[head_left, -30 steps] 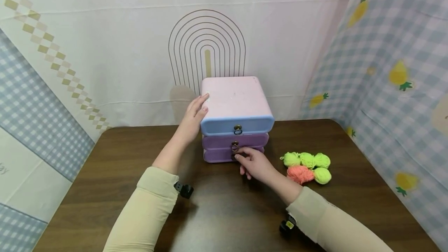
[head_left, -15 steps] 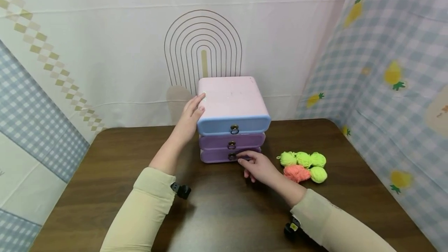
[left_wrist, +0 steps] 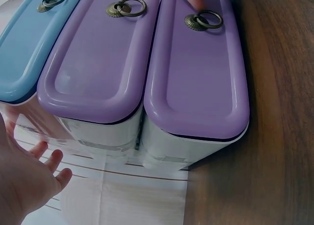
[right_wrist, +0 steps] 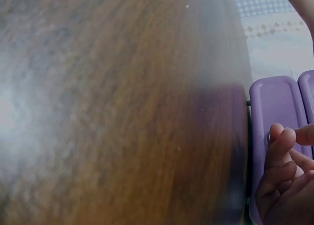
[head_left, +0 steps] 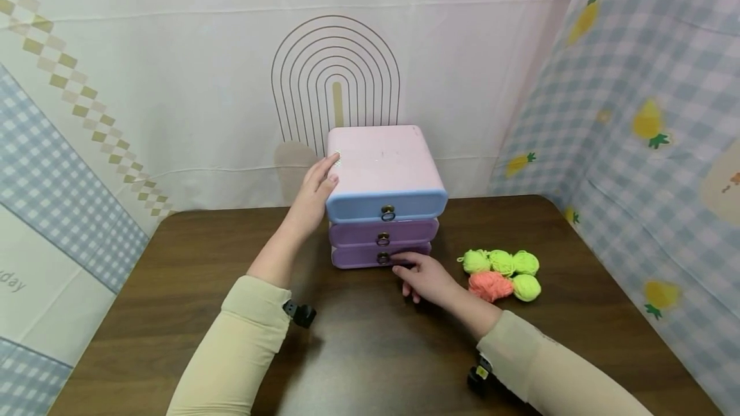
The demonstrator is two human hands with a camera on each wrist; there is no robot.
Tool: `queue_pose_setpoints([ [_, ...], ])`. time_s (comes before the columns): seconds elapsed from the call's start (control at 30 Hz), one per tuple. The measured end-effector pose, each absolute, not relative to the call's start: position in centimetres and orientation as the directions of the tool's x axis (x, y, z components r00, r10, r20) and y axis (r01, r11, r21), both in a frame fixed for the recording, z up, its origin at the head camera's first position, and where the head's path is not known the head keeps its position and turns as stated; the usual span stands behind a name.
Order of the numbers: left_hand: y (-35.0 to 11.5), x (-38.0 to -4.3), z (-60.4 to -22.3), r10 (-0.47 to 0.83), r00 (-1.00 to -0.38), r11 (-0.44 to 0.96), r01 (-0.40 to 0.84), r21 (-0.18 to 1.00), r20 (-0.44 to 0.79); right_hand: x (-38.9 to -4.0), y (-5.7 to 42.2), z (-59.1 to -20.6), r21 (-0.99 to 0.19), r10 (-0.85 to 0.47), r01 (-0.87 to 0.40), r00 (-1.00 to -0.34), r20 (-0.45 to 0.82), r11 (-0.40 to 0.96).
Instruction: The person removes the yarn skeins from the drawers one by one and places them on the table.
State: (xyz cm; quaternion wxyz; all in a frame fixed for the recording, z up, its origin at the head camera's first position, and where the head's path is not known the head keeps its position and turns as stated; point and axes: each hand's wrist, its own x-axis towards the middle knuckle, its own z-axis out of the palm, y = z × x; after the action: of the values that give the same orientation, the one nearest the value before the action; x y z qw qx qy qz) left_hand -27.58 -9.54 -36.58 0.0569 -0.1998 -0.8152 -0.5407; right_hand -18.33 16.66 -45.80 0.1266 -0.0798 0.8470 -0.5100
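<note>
Right hand (head_left: 426, 280) dropped, loosely touching bottom drawer (left_wrist: 200, 72); outstretched left hand (head_left: 310, 200) touches cabinet (head_left: 384, 160).

The head camera is looking forward and down from above the near side of the tabletop (head_left: 191, 275), standing well back and facing the far edge and the cloth (head_left: 202, 82) behind it. The left wrist camera (head_left: 303, 315) is looking from close by, turned sideways, at the fronts and left side of the drawer stack (head_left: 381, 159) near the far edge. The right wrist camera (head_left: 477, 375) is looking low across the tabletop toward its far left corner, also turned sideways. Head and left wrist views are sharing the left hand (left_wrist: 24, 181); head and right wrist, the right hand (right_wrist: 285, 183); all three are catching the lowest drawer's front (left_wrist: 201, 72).
</note>
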Motion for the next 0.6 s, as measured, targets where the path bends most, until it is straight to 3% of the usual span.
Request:
queue_pose_setpoints([
  [0.6, -9.4, -27.3, -36.6, 0.26, -0.911, 0.336, 0.397, 0.854, 0.321, -18.7, 15.3, -46.4, -0.928, -0.275, 0.195, -0.918, -0.287, 0.316],
])
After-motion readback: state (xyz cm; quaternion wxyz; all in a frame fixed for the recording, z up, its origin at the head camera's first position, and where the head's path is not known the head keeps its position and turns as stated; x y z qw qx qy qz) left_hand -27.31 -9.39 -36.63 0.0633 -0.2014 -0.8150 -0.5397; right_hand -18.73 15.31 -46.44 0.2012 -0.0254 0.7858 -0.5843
